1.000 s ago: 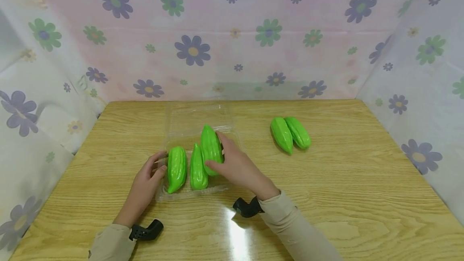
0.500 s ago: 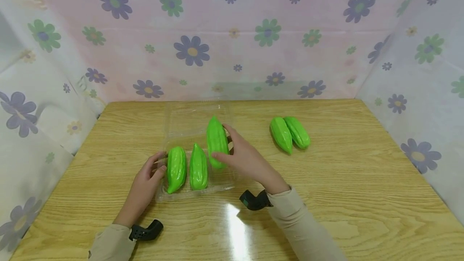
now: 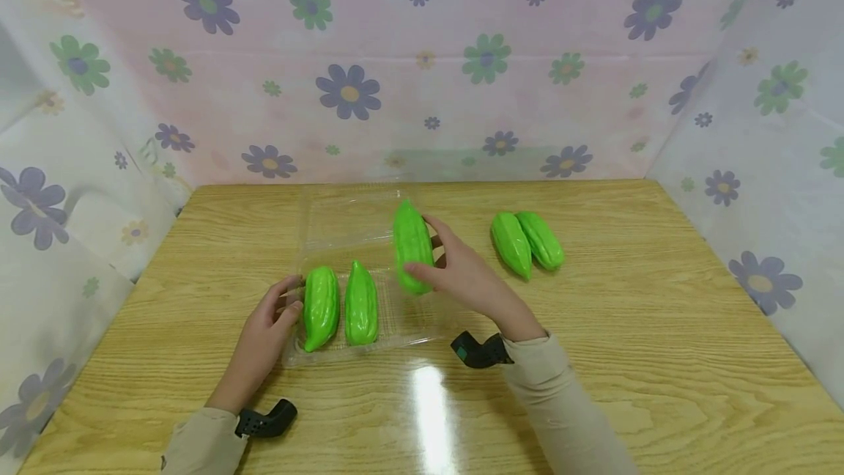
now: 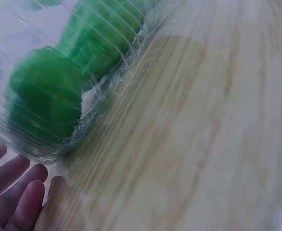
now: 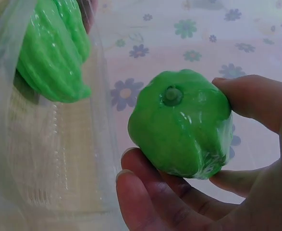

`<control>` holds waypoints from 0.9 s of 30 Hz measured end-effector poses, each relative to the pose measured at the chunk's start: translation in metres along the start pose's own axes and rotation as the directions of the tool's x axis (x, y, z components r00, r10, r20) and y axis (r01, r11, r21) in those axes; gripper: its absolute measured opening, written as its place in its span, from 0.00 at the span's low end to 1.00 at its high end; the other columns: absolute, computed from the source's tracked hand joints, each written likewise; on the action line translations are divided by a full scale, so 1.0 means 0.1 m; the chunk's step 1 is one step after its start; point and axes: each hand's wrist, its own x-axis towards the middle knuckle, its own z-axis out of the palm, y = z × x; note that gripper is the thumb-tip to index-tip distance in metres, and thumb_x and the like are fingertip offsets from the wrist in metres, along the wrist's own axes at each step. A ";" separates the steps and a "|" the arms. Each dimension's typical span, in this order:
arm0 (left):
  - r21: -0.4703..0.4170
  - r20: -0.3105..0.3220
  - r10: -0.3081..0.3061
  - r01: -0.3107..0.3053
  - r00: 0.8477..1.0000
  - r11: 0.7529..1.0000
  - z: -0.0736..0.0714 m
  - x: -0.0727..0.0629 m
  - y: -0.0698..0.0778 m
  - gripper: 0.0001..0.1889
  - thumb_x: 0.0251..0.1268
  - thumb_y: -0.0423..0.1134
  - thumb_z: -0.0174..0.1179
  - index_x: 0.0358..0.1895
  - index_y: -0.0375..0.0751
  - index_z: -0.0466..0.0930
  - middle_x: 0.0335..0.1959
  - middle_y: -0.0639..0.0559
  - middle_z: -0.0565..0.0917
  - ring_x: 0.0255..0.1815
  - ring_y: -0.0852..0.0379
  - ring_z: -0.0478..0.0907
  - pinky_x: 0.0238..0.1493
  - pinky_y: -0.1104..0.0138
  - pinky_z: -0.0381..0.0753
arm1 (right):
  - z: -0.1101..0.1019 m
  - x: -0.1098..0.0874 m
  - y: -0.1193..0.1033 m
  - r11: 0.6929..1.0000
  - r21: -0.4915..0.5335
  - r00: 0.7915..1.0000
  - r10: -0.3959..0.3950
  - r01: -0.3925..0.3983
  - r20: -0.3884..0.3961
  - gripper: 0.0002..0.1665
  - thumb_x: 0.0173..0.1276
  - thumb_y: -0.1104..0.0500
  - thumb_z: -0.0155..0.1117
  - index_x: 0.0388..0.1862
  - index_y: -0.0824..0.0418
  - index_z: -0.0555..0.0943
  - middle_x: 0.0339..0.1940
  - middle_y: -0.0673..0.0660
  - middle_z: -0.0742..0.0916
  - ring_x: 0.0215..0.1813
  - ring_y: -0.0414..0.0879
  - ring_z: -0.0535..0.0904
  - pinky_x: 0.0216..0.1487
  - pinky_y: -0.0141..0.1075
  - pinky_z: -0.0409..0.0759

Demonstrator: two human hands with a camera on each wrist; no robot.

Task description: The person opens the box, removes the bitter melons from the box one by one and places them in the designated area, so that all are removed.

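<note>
My right hand (image 3: 471, 281) grips a bright green, ribbed bitter melon (image 3: 412, 240), thumb on one side and fingers on the other. It hangs above the right part of a clear plastic clamshell box (image 3: 399, 317). In the right wrist view the stem end of this bitter melon (image 5: 179, 120) faces the camera. Two more bitter melons, a left one (image 3: 321, 308) and a middle one (image 3: 361, 306), lie side by side inside the box. Beside the box's left wall rests my left hand (image 3: 267, 328), its loosely bent fingers at the plastic and holding no melon.
To the right of the box, two bitter melons (image 3: 526, 242) lie against each other on the wooden table (image 3: 626, 328). The box's clear lid (image 3: 349, 218) lies folded back toward the flowered cloth (image 3: 422, 94) behind the table.
My right hand has carried its bitter melon up and to the right, away from the middle one. My left hand and the other bitter melons have stayed put.
</note>
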 end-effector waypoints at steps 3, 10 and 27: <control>-0.004 0.001 0.003 -0.003 1.000 1.000 0.00 0.00 0.00 0.23 0.69 0.47 0.43 0.66 0.50 0.57 0.63 0.49 0.63 0.60 0.48 0.62 0.54 0.50 0.64 | -0.06 -0.01 0.02 1.000 -0.007 1.000 0.009 -0.009 0.005 0.47 0.57 0.38 0.59 0.69 0.38 0.45 0.49 0.52 0.71 0.38 0.45 0.77 0.34 0.45 0.78; 0.002 0.000 -0.009 0.009 1.000 1.000 0.00 0.00 -0.01 0.23 0.69 0.47 0.43 0.66 0.50 0.57 0.63 0.49 0.63 0.60 0.48 0.62 0.53 0.50 0.65 | -0.19 0.00 0.11 0.999 0.013 0.999 0.049 -0.049 0.013 0.47 0.55 0.35 0.58 0.68 0.33 0.44 0.52 0.52 0.70 0.40 0.46 0.77 0.38 0.47 0.76; 0.002 -0.001 -0.005 0.005 1.000 1.000 0.00 0.00 -0.01 0.23 0.69 0.47 0.43 0.66 0.50 0.57 0.63 0.49 0.64 0.59 0.48 0.63 0.53 0.51 0.65 | -0.44 -0.03 0.24 0.997 0.006 0.996 0.079 -0.078 -0.033 0.45 0.58 0.37 0.56 0.68 0.32 0.43 0.55 0.54 0.69 0.43 0.47 0.76 0.42 0.49 0.74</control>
